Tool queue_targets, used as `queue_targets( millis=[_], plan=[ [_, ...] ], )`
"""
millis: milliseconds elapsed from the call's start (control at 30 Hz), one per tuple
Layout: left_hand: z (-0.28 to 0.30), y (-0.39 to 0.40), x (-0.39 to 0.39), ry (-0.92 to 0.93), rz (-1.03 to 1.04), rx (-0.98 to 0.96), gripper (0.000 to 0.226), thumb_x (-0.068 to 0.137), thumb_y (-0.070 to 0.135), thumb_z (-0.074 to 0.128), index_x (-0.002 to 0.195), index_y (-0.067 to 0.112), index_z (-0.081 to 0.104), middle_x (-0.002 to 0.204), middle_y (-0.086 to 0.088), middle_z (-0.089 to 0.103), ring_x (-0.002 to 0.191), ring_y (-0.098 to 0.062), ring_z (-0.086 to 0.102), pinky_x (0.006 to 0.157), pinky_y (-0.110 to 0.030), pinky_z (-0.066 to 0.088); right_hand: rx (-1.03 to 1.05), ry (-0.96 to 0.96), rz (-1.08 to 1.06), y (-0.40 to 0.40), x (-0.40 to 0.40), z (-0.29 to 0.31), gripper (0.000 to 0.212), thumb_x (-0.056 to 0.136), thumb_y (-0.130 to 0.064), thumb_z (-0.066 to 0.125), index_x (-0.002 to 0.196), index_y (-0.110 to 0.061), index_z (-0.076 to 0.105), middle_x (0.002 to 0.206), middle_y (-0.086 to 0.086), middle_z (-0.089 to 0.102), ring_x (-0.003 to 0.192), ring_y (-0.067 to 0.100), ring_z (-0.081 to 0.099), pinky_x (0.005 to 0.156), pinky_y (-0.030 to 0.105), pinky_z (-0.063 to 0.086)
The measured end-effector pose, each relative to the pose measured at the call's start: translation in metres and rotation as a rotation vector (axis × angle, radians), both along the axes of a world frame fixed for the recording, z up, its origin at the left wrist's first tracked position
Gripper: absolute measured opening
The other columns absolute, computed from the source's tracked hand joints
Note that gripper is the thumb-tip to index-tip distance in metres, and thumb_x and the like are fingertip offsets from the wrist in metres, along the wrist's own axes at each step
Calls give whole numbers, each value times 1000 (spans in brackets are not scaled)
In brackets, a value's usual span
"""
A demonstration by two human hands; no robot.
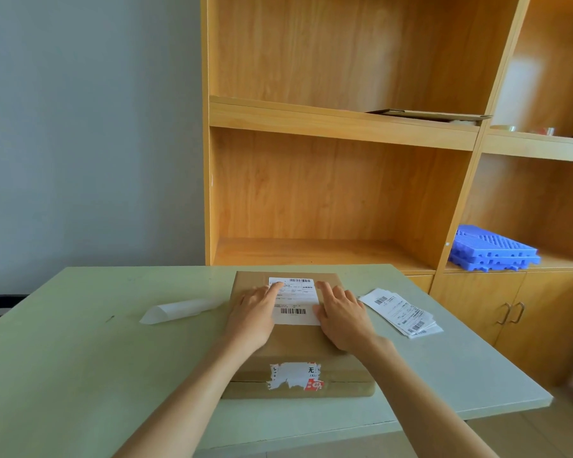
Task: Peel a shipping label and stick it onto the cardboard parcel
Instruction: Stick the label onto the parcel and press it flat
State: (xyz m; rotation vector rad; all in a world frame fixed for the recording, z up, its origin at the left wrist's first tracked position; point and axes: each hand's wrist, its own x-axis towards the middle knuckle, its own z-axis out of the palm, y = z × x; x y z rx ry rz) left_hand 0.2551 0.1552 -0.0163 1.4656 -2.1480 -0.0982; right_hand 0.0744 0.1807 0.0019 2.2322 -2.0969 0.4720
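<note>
A brown cardboard parcel (298,348) lies flat in the middle of the pale green table (80,342). A white shipping label (296,300) with barcodes lies flat on the parcel's top, toward its far edge. My left hand (253,314) rests palm down on the label's left edge, with its fingertips on the label's upper left corner. My right hand (339,314) lies flat along the label's right edge, fingers spread. Neither hand grips anything. A torn old sticker (296,375) sits on the parcel's near edge.
A curled white backing sheet (179,310) lies on the table left of the parcel. A stack of unpeeled labels (401,312) lies to the right. Behind the table stands a wooden shelf unit (344,127) holding blue plastic trays (493,249) and flat cardboard (427,114).
</note>
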Motion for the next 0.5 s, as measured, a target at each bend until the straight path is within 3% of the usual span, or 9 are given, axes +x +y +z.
queue_targets(
  millis=[67,133,233,367,500],
  plan=[
    [1,0,1,41,28,-40,65,92,-13,39,148,21,39,146,-2,49,133,-20,45,108,-35,41,-91,-27,27,0,4,0,38,101,-32,37,139,-25,35,131,1,55,119,24,51,89,37,45],
    [3,1,4,53,45,-59,64,92,-15,42,144,21,46,147,0,50,132,-18,48,106,-32,44,-191,-67,60,-2,12,2,28,100,-27,40,127,-29,46,125,-6,62,102,19,61,68,32,47],
    [11,-2,20,34,89,-37,65,91,-13,39,136,31,55,141,1,56,118,-22,59,81,-33,51,-231,-74,102,-9,30,7,24,100,-24,40,117,-33,54,115,-11,65,85,17,63,54,28,42],
    [21,-15,59,62,185,-28,62,89,-11,40,115,39,67,133,6,62,113,-23,62,79,-36,53,-208,-109,180,-21,64,19,28,100,-22,37,116,-36,57,109,-10,65,84,21,63,59,32,45],
    [24,-28,100,44,265,-37,62,89,-11,39,112,39,68,128,4,65,109,-25,63,76,-37,53,-199,-127,271,-38,100,24,29,100,-22,38,115,-36,59,113,-9,64,87,27,64,63,36,47]
  ],
)
